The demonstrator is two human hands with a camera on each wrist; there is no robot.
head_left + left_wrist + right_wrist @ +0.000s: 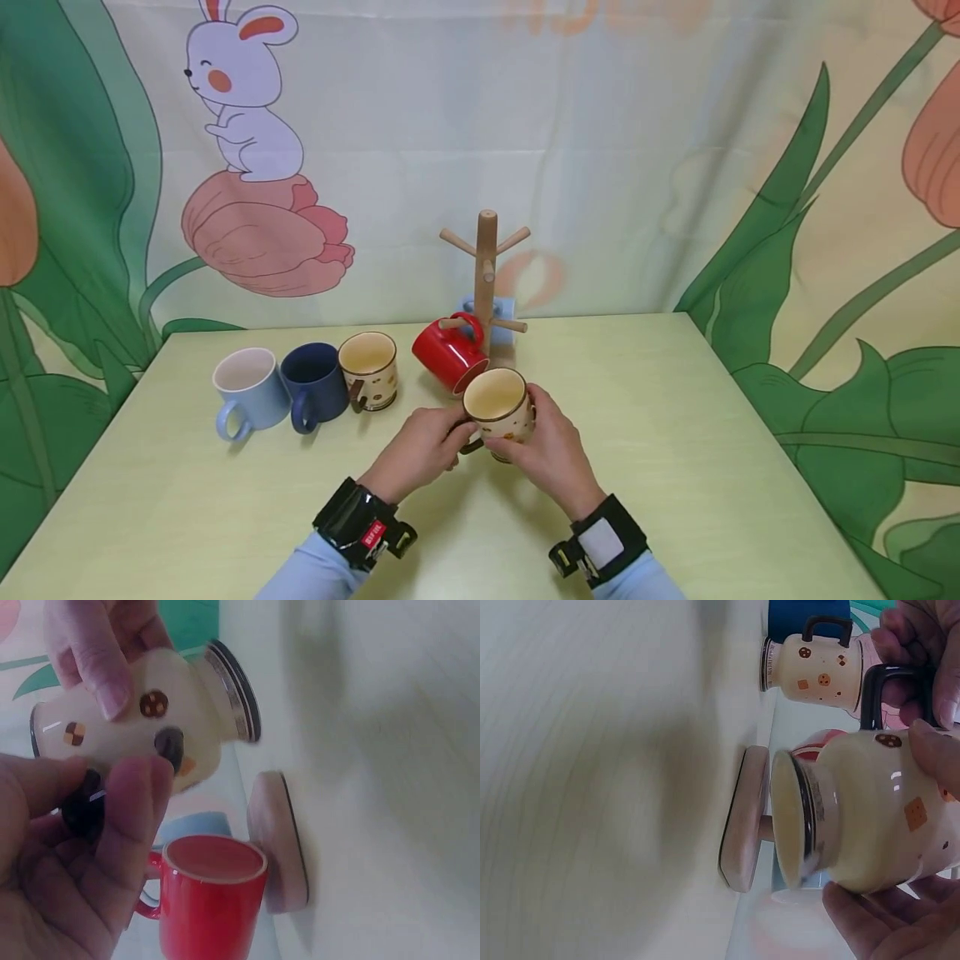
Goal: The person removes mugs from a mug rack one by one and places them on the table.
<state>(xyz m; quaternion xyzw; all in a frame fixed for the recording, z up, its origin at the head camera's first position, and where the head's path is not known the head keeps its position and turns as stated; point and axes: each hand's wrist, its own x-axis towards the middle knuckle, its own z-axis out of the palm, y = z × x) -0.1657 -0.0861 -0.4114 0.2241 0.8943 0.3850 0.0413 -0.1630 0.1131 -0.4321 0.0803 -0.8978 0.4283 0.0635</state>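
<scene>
Your left hand (423, 443) pinched the cream mug (501, 421) by its handle (870, 705), your right hand (553, 450) gripped its body, above the bench (712, 467), short of the rack (485, 271) by the far edge. IMO a steady hold clear of the red mug (448, 354) was best.

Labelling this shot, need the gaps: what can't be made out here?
Rear blue mug, head: partly hidden by rack and red mug.
Held mug, right wrist: mouth cut off by right edge; band lettering blurred, too small.
Red mug, left wrist: one end cut off by bottom edge.
Left hand, right wrist: cut off by right edge.
</scene>
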